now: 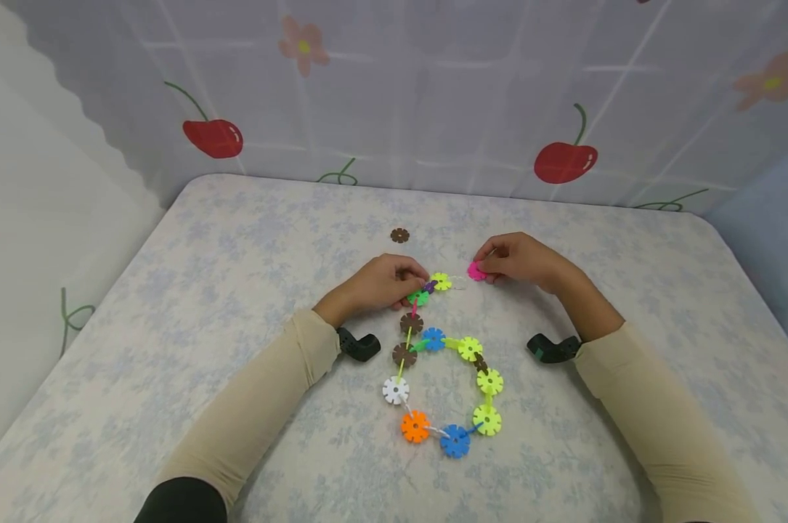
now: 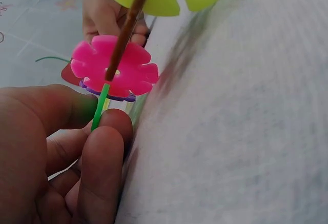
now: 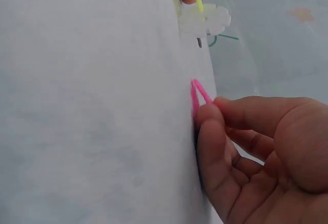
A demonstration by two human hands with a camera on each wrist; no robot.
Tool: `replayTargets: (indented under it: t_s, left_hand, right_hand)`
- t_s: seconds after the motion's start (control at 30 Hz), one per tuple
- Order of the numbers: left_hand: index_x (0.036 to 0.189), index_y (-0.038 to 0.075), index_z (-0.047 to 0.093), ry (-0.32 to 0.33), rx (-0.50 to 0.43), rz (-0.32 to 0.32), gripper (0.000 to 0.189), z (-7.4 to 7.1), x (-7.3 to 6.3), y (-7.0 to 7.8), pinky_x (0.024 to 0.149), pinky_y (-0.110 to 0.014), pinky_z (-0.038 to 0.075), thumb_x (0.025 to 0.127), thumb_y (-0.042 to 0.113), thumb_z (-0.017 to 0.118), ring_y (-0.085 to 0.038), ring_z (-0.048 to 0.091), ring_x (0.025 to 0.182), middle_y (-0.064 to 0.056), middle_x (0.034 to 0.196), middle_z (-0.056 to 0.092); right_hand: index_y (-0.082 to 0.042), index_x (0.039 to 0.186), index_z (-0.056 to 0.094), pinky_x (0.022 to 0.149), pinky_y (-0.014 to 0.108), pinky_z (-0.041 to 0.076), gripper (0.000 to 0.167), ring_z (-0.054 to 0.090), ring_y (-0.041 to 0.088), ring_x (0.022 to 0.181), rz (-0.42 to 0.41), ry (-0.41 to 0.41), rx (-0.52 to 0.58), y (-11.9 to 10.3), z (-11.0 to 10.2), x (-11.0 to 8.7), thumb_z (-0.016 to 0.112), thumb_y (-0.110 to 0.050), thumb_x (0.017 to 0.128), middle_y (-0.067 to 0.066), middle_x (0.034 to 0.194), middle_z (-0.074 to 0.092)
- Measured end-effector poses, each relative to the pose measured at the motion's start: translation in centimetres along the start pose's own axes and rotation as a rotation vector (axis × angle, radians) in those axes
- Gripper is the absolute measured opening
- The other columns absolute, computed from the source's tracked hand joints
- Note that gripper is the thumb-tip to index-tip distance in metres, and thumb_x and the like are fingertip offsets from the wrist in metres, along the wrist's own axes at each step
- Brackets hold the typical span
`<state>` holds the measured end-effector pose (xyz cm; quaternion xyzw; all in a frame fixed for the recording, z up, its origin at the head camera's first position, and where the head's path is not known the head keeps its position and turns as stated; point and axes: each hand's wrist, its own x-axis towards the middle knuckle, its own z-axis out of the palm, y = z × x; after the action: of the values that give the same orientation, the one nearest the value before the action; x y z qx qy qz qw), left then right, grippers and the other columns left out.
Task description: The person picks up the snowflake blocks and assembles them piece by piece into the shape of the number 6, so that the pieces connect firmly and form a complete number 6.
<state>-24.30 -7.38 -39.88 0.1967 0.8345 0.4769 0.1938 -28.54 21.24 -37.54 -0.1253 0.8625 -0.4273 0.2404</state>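
Observation:
Notched plastic discs are slotted together into a chain: a loop of yellow-green discs (image 1: 487,420), a blue disc (image 1: 455,441), an orange disc (image 1: 415,426) and others, with a tail running up the table. My left hand (image 1: 383,282) pinches a green disc (image 1: 419,298) on that tail between thumb and fingers. Past it follow a purple disc (image 1: 431,287), a yellow disc (image 1: 441,281) and a clear disc (image 3: 218,21) at the tip. To the right, apart from the tip, my right hand (image 1: 514,260) pinches a pink disc (image 1: 476,271); its fingers cover part of it.
A loose brown disc (image 1: 400,235) lies beyond my left hand. Black wrist devices (image 1: 359,345) sit near both cuffs. A cherry-patterned curtain (image 1: 400,94) hangs along the far table edge, and a white wall (image 1: 27,218) stands at the left.

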Motion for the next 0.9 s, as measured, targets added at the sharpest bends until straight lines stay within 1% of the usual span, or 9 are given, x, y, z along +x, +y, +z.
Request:
replayTargets:
  t_s: [0.13,0.2,0.33,0.47,0.6,0.77,0.9]
  left_hand:
    - [0.122,0.011,0.070,-0.002,0.010,0.005,0.022,0.1,0.0,-0.1,0.065,-0.033,0.055,0.104,0.019,0.059,-0.021,0.065,0.070,-0.003,0.094,0.068]
    - [0.122,0.012,0.070,-0.002,0.014,0.008,0.023,0.0,-0.1,-0.1,0.064,-0.033,0.054,0.104,0.019,0.059,-0.021,0.065,0.068,-0.003,0.094,0.069]
    - [0.122,0.012,0.071,-0.002,0.006,0.012,0.023,0.0,-0.1,-0.2,0.063,-0.032,0.053,0.104,0.018,0.060,-0.021,0.064,0.067,-0.003,0.093,0.069]
    - [0.122,0.012,0.071,-0.004,-0.005,0.021,0.022,0.0,-0.1,-0.3,0.063,-0.032,0.053,0.103,0.018,0.060,-0.020,0.063,0.066,-0.003,0.093,0.068]
    - [0.122,0.011,0.071,-0.004,-0.010,0.035,0.022,0.0,-0.1,-0.3,0.061,-0.032,0.053,0.103,0.016,0.059,-0.019,0.061,0.064,-0.003,0.094,0.068]
    - [0.125,0.010,0.069,-0.010,-0.017,0.047,0.024,0.0,0.0,-0.4,0.062,-0.032,0.054,0.103,0.015,0.060,-0.019,0.061,0.066,-0.003,0.097,0.069]
    - [0.128,0.009,0.068,-0.015,-0.017,0.051,0.027,0.0,0.1,-0.4,0.063,-0.033,0.055,0.103,0.015,0.059,-0.019,0.061,0.068,-0.004,0.098,0.069]
  right_hand:
    - [0.006,0.113,0.057,0.078,0.031,0.058,0.021,0.069,0.022,0.082,0.046,-0.049,0.180,0.6,0.5,-0.9,0.063,-0.010,0.101,0.015,0.097,0.067]
    - [0.006,0.112,0.055,0.078,0.032,0.058,0.020,0.070,0.019,0.081,0.056,-0.063,0.249,0.7,0.9,-1.2,0.064,-0.008,0.100,0.013,0.096,0.069]
    - [0.006,0.112,0.054,0.077,0.031,0.059,0.021,0.071,0.017,0.079,0.076,-0.056,0.342,0.8,1.5,-1.4,0.064,-0.007,0.100,0.011,0.094,0.070]
    - [0.004,0.116,0.054,0.076,0.030,0.059,0.024,0.071,0.016,0.078,0.091,-0.042,0.392,0.8,2.0,-1.4,0.065,-0.008,0.099,0.011,0.092,0.070]
    - [0.004,0.120,0.056,0.075,0.030,0.059,0.026,0.071,0.016,0.078,0.100,-0.040,0.415,0.9,2.4,-1.5,0.066,-0.007,0.098,0.011,0.091,0.071]
    - [0.006,0.116,0.055,0.075,0.030,0.059,0.024,0.071,0.017,0.079,0.092,-0.019,0.418,0.7,2.6,-1.8,0.065,-0.008,0.099,0.010,0.093,0.072]
    - [0.007,0.114,0.054,0.074,0.030,0.059,0.023,0.071,0.017,0.079,0.090,-0.012,0.416,0.5,2.5,-1.9,0.063,-0.008,0.100,0.010,0.092,0.072]
